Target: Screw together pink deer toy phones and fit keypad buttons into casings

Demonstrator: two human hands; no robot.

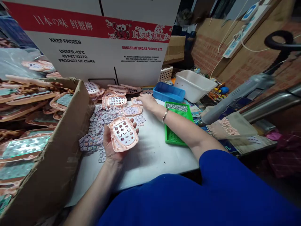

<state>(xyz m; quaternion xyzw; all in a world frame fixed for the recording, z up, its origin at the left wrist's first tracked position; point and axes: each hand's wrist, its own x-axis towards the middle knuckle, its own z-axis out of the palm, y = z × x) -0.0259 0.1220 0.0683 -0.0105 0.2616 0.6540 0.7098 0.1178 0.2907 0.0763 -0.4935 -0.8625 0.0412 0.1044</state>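
My left hand [112,147] holds a pink plastic shell [124,134] with a white perforated panel, its fingers wrapped round the shell's edges. Farther forward, my right hand [148,102] reaches to a pink shell piece [136,101] at the back of the white table; its fingertips are partly hidden, so its grip is unclear. Between the hands lies another pink shell with small pieces on it [132,110]. More pink shells [115,100] are stacked behind. Many small pale key-like pieces [95,128] spread over the table left of my left hand.
A cardboard box [63,138] full of pink shells stands at the left. A green tray [176,138] with small metal parts lies under my right forearm. Behind are a blue tray [168,91] and white bin [195,84]. A grey electric screwdriver [237,97] hangs at the right.
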